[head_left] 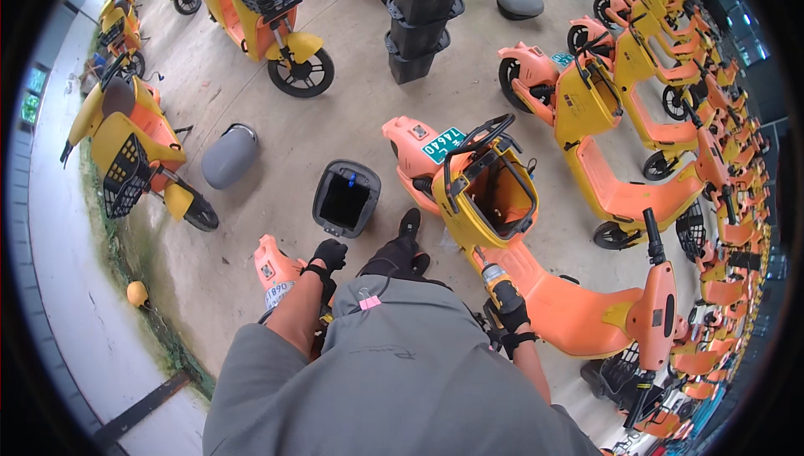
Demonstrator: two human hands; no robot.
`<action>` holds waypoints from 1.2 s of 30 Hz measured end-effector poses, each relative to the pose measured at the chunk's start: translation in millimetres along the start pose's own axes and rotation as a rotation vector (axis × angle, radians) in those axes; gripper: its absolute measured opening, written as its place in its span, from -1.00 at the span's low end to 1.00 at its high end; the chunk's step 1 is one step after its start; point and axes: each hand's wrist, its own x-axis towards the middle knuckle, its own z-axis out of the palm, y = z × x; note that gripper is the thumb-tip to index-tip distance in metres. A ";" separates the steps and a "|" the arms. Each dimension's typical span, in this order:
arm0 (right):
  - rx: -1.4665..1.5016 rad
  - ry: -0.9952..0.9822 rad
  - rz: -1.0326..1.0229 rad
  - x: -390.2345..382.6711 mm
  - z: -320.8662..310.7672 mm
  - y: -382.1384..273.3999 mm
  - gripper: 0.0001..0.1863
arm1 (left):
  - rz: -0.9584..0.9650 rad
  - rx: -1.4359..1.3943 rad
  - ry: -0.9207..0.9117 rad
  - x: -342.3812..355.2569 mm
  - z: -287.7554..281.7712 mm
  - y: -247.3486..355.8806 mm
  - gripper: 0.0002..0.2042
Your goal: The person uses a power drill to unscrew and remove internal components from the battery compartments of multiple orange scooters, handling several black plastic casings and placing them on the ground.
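Drill (497,277), handle hidden by right hand (512,317); left hand (331,253), palm unseen.

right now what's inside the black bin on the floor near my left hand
Inside the black bin, a small blue patch shows near the far rim; shadow hides whatever lies deeper.

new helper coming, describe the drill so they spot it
Find the nearest orange-and-yellow scooter right of the person. Beside it, the black-gloved right hand grips the drill. Its grey, narrowing front sets it apart from the scooter.
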 end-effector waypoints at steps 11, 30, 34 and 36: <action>-0.092 -0.194 0.063 2.3 81.3 20.5 -0.49 | 0.517 1.297 0.216 -40.4 -39.7 -74.5 -0.74; -0.309 -0.317 0.072 31.2 25.3 -93.0 -0.66 | -0.101 0.237 0.431 95.6 -120.1 30.4 -0.44; -0.462 -0.383 -0.028 33.6 29.7 -100.0 -0.57 | -0.087 0.222 0.479 171.2 -123.2 41.3 -0.47; -0.539 -0.548 0.050 53.5 27.6 -130.9 -0.60 | -0.071 0.257 0.491 213.1 -128.5 28.7 -0.47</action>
